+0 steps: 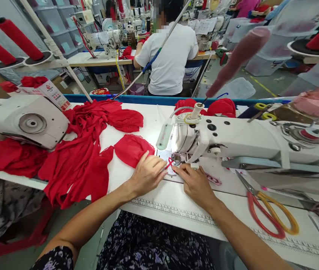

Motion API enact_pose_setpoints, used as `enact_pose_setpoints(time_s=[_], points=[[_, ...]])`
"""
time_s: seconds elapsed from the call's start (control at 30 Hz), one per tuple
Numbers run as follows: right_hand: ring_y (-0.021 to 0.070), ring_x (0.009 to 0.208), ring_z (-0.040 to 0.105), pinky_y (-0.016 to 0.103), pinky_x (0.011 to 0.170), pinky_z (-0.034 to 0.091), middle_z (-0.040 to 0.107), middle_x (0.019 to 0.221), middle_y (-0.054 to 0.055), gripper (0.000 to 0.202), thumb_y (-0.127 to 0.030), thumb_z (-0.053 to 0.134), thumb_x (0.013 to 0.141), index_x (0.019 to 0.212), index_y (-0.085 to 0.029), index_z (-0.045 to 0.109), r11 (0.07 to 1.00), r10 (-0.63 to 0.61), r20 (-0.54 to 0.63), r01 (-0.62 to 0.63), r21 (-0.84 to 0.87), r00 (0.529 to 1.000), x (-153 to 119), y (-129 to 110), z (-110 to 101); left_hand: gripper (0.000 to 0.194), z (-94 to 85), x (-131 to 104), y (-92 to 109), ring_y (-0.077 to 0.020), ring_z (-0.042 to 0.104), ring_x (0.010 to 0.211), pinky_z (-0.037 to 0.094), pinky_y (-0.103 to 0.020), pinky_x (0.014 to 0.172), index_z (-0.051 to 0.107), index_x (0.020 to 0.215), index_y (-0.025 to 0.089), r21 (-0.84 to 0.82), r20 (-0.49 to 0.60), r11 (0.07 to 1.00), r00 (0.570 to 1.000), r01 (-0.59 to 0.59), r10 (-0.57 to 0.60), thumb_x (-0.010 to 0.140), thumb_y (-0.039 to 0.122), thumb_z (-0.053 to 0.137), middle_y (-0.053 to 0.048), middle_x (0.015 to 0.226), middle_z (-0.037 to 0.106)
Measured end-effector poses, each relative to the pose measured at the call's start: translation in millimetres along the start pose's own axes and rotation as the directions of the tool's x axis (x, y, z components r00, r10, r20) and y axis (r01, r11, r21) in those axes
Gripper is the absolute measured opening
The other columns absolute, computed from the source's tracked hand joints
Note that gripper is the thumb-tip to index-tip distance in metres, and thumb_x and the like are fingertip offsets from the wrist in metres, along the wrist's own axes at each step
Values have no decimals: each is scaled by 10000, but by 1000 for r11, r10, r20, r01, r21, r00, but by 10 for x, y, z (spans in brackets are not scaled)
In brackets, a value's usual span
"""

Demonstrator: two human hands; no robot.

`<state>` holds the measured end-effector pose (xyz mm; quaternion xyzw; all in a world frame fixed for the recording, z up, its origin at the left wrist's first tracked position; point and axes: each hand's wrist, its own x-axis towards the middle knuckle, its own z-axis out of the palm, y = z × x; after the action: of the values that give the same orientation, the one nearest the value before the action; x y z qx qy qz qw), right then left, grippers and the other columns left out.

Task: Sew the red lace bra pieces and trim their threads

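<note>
Red strap (170,162), thin and crossed over itself, lies between the fingertips of the two hands, right by the needle area of the sewing machine (232,137). The left hand (148,174) comes to its near-left end with the fingers bent and close together; whether they pinch the strap or only press on it, I cannot tell. The right hand (195,183) reaches its other end with the index finger stretched out, and the tips look to be at the strap, though I cannot tell whether they hold it. Just beyond the left fingers lies a red lace-edged cup (132,150), and farther left of that hand a large heap of red fabric (89,138) spreads over the white table (152,120) and hangs past its near edge. Straight ahead of the grip hangs a small pale lamp (164,137); the machine's long arm runs off to the right of it. Nearer than both hands, a printed ruler scale (173,210) crosses the tabletop. Well to the right of the right hand lie scissors (256,194), one handle red and one orange. Far ahead, a person in a white shirt (170,60) sits with their back turned.
</note>
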<state>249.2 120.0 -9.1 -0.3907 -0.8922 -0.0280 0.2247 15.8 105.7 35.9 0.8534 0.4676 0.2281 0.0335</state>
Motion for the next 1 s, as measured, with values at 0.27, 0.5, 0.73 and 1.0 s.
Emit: enact_pose_setpoints(time_s=[0.27,0.5,0.73,1.0], points=[[214,854,541,380,822,386,654,957,65,627,80,379,707,1209,-192,639,998,8,-26,-6,63,1000,-1,10,15,298,-399,355,-745,-229,599,993,448,-387,945,682,1018,174,43,74,982,980,183,-186,945,126,396,-81,1009,689],[212,852,565,366,766,410,657,907,82,513,66,364,790,1143,-155,663,998,-8,-94,14,56,996,-6,38,31,99,-196,479,-877,-235,589,841,441,-341,801,631,803,173,-55,237,989,964,138,-121,815,265,665,-59,839,633],[221,922,583,383,803,481,645,1084,98,378,-116,507,918,1276,-224,562,955,2,-223,64,289,975,69,-231,-224,90,-647,230,-450,-143,539,690,419,-248,644,567,860,196,-226,201,940,957,255,-211,873,221,482,14,765,586],[172,824,584,310,703,493,651,935,36,205,-361,624,886,1041,-230,592,612,344,170,-358,706,923,341,-805,-481,288,-624,-36,82,-128,496,698,410,-234,644,567,793,176,-676,326,562,877,477,-353,899,444,552,11,752,558]])
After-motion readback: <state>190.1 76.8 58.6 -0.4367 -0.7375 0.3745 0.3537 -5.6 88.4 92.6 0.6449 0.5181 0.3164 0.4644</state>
